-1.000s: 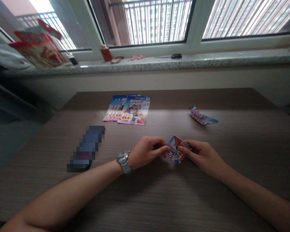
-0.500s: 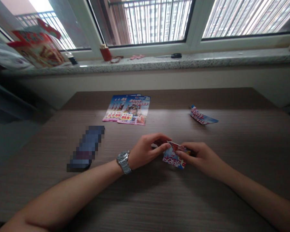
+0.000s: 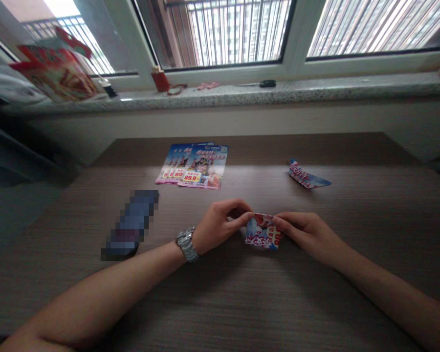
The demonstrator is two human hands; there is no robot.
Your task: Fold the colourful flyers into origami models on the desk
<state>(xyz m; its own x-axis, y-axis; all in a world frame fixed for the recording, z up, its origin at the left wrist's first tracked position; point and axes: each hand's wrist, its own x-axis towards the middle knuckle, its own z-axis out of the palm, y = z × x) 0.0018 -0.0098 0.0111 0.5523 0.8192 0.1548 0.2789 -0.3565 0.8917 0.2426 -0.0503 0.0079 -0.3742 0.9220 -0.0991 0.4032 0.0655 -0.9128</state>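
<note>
A small folded flyer point(image 3: 261, 233), printed in red, blue and white, is held just above the wooden table point(image 3: 242, 303) between both hands. My left hand point(image 3: 220, 226), with a metal watch on its wrist, pinches the flyer's left edge. On the other side my right hand point(image 3: 308, 233) pinches its right edge. Both hands have their fingers closed on the paper.
A small stack of flat flyers point(image 3: 195, 165) lies farther back, left of centre. Another folded flyer point(image 3: 307, 176) rests at the back right. A blurred dark object point(image 3: 132, 224) lies to the left. The stone windowsill point(image 3: 315, 90) carries a red bag point(image 3: 56, 73) and small items.
The folded flyer has been turned between my fingers from a tilted pose to lie level and face me. Both hands stayed in nearly the same place.
</note>
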